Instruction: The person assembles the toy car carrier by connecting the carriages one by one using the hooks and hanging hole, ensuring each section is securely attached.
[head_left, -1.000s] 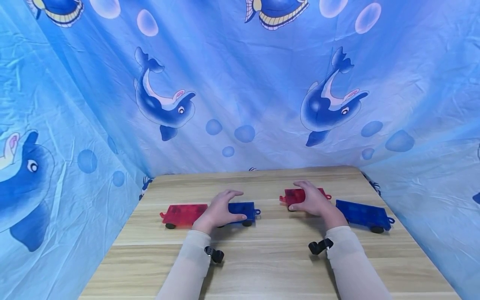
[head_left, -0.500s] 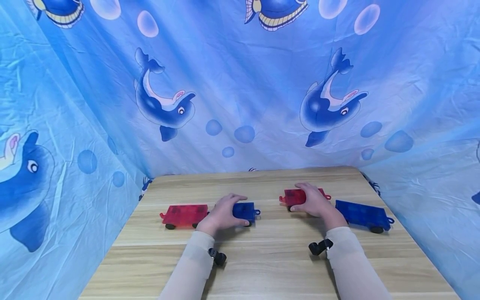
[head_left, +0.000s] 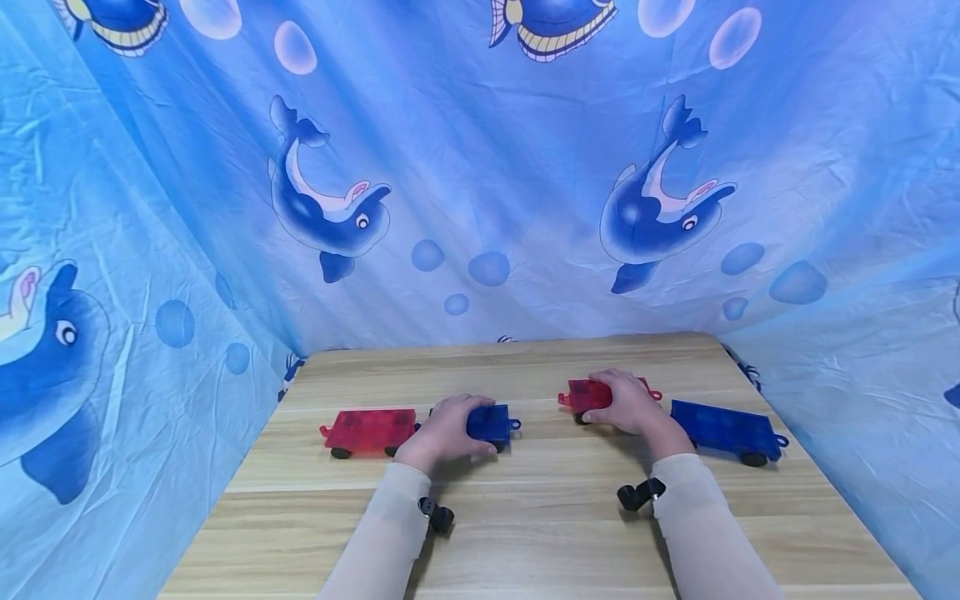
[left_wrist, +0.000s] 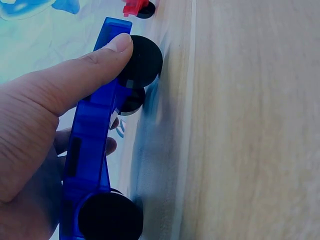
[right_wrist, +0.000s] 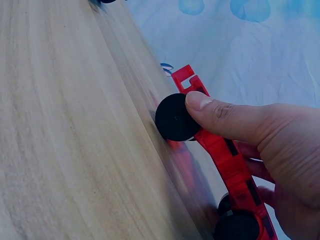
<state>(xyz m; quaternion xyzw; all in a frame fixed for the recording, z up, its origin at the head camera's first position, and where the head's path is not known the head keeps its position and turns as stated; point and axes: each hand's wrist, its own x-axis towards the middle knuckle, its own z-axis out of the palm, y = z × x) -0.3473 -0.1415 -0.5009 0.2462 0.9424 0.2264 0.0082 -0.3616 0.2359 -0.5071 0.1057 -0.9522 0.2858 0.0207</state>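
Note:
In the head view my left hand (head_left: 447, 429) grips a blue toy train car (head_left: 489, 423) left of the table's middle. The left wrist view has the thumb lying on a black wheel of this blue car (left_wrist: 89, 145), with fingertips showing on its far side. To the right, my right hand (head_left: 630, 405) holds a red toy train car (head_left: 585, 393) by its sides. Its thumb lies against a front wheel of the red car (right_wrist: 232, 167) in the right wrist view. The red car's hook faces the blue car's ring across a gap.
Another red car (head_left: 369, 432) stands directly left of the held blue car; my hand hides part of the place where they meet. A second blue car (head_left: 726, 430) sits angled beside my right wrist. Dolphin-printed cloth (head_left: 480, 183) encloses the wooden table (head_left: 525, 533) behind and at both sides.
My left hand has moved slightly right and closed its fingers and thumb onto the blue car. The right hand has settled a little lower on the red car. The cars look unmoved.

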